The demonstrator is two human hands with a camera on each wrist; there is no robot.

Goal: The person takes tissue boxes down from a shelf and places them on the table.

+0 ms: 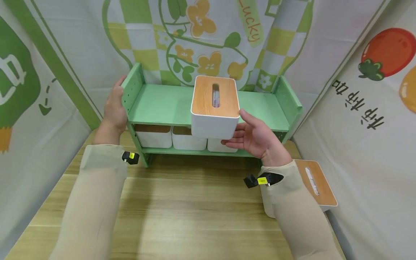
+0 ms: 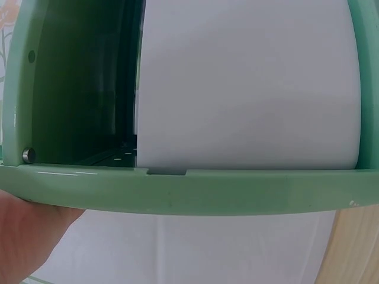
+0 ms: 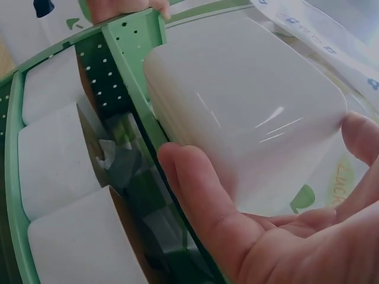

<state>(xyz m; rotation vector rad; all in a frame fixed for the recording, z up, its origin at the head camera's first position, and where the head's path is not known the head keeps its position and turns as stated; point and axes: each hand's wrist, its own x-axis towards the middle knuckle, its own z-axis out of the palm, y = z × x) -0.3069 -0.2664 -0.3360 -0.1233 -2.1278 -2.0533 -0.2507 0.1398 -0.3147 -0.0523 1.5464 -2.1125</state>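
In the head view, a white tissue box (image 1: pixel 214 126) with a wood-look slotted lid is at the upper board of a green two-tier shelf (image 1: pixel 162 104), jutting past its front edge. My right hand (image 1: pixel 256 139) grips it at the right side, thumb at the top corner and fingers low down. The right wrist view shows the box's smooth white wall (image 3: pixel 249 100) between thumb and fingers. At the shelf's left end panel (image 1: pixel 131 86), my left hand (image 1: pixel 115 106) holds the panel from outside. Only part of that hand (image 2: pixel 29 236) shows in the left wrist view.
Three white boxes with wood-look lids, one a white box (image 1: pixel 154 137) at left, stand on the lower tier. Another tissue box (image 1: pixel 316 180) sits on the wooden table (image 1: pixel 182 202), partly behind my right forearm. Printed cloth walls (image 1: pixel 351 144) close in the back and sides.
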